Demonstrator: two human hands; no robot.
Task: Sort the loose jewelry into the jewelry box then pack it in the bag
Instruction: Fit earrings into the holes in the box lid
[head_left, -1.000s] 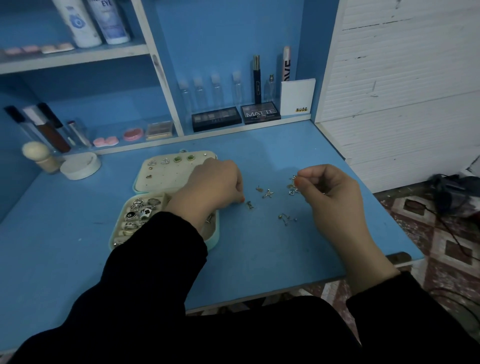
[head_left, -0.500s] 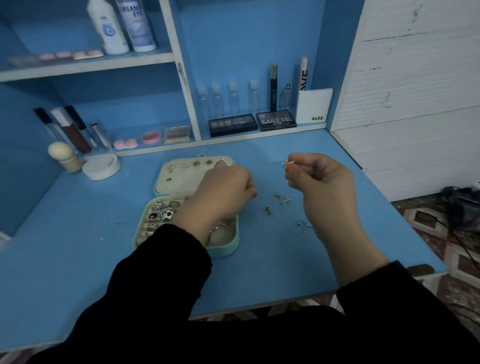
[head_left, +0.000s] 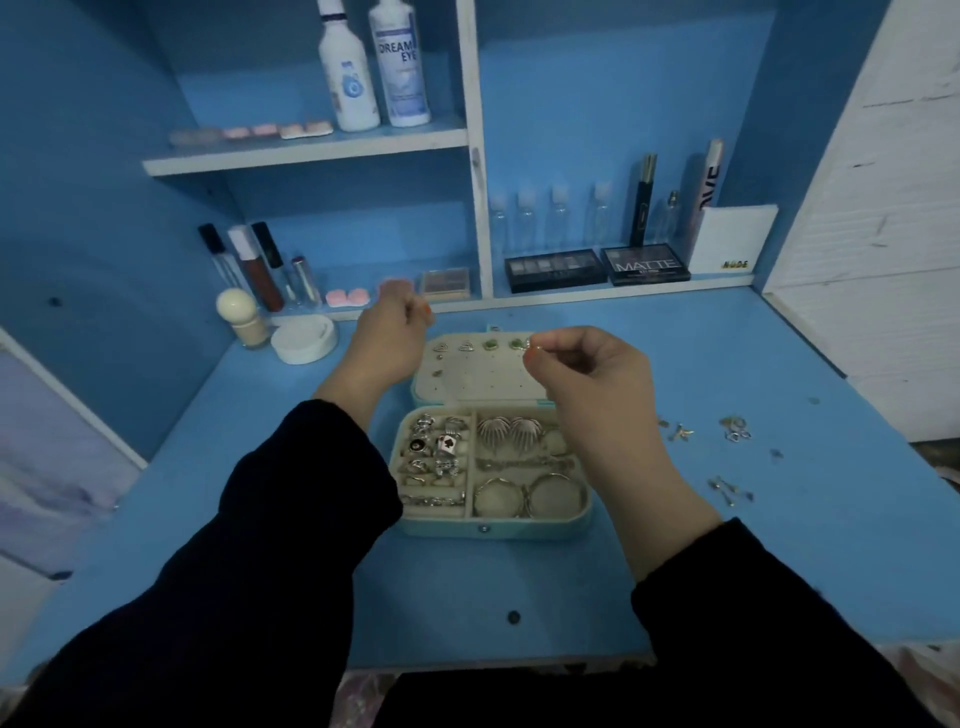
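Over desk (head_left: 779, 364) centre, above open jewelry box (head_left: 493, 527): pinching earring (head_left: 532, 345) in right hand (head_left: 597, 384); left hand (head_left: 392, 343) curled, contents untellable. Mid-sorting; next, seating it in lid (head_left: 478, 382). Loose jewelry (head_left: 735, 428) by right edge.

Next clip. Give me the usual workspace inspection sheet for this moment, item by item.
Surface: blue desk, dimly lit.
Job's things: jewelry box open, with rings and hoops in its base and studs on its lid panel; loose jewelry on the desk right of the box; bag not in view.
Clutter: bottles, eyeshadow palettes and lip-gloss tubes on the shelves; white round jar on the desk.
Grippers: right hand pinches a small earring over the lid panel; left hand raised beside the box, fingers curled, anything held too small to tell.
Cables: nothing seen.
Surroundings: white slatted wall at right.
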